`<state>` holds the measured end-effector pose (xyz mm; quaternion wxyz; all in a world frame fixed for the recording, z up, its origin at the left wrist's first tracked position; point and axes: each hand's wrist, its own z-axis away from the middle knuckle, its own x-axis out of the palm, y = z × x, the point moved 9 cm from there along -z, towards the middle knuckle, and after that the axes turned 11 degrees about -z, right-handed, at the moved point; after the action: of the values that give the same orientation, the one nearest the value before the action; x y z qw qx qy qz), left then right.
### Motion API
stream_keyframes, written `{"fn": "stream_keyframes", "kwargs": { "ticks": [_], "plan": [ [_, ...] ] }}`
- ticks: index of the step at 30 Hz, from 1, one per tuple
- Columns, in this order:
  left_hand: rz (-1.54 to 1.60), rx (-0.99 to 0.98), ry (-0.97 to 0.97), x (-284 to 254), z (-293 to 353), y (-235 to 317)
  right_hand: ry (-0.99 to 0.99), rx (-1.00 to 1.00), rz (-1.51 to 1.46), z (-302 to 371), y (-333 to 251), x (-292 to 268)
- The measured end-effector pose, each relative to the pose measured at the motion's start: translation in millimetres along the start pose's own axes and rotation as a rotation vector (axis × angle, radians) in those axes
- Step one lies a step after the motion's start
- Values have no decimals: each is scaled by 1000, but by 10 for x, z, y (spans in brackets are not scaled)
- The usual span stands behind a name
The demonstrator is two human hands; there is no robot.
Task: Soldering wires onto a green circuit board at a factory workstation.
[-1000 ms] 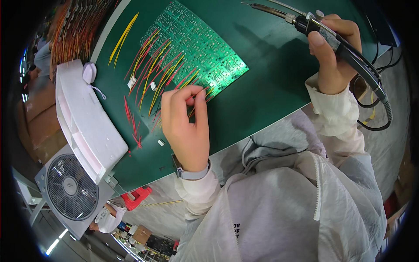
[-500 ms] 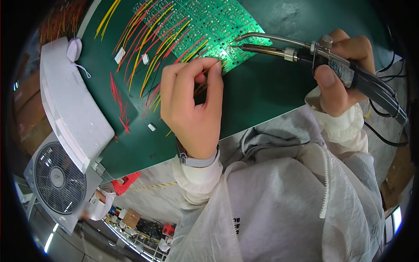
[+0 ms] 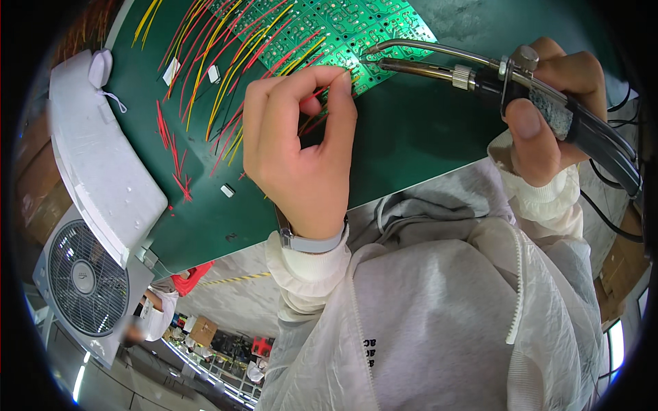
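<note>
A green circuit-board panel (image 3: 346,27) with many solder points lies on the dark green table mat. Rows of red and yellow wires fan out leftward from it. At the panel's near edge, my left hand (image 3: 298,147) pinches a thin red wire between thumb and forefinger, its end close to the board. My right hand (image 3: 541,137) grips a soldering iron (image 3: 425,73) from the right. A curved metal solder-feed tube (image 3: 439,45) runs above the iron, and both tips converge over the board beside my left fingertips. Whether the iron touches a solder point, I cannot tell.
Loose red wire pieces (image 3: 175,154) and a small white block (image 3: 227,190) lie on the mat. At the left stand a white curved housing (image 3: 110,151) and a grey fan (image 3: 89,277). A black cable (image 3: 606,219) hangs at the right. Another person (image 3: 161,308) is in the background.
The view has shifted slightly. The board and wires sit higher in the picture, and both hands have moved up a little with them. My grips on the wire and soldering iron look unchanged.
</note>
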<state>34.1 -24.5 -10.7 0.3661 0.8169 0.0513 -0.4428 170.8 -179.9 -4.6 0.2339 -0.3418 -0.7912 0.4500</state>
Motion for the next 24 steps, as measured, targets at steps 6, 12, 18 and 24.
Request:
{"fn": "stream_keyframes", "kwargs": {
  "ticks": [6, 12, 18, 24],
  "plan": [
    [15, -5, -12, 7, -6, -16, -49, 22, 6, 1, 17, 22],
    [-18, -6, -18, 9, -8, -8, -102, 16, 38, -3, 17, 37],
    [-27, -6, -13, 7, -8, -9, -89, 12, 28, 12, 17, 37],
    [-15, -5, -4, 16, -3, -9, -110, 0, 25, 7, 31, 3]
  ]
}}
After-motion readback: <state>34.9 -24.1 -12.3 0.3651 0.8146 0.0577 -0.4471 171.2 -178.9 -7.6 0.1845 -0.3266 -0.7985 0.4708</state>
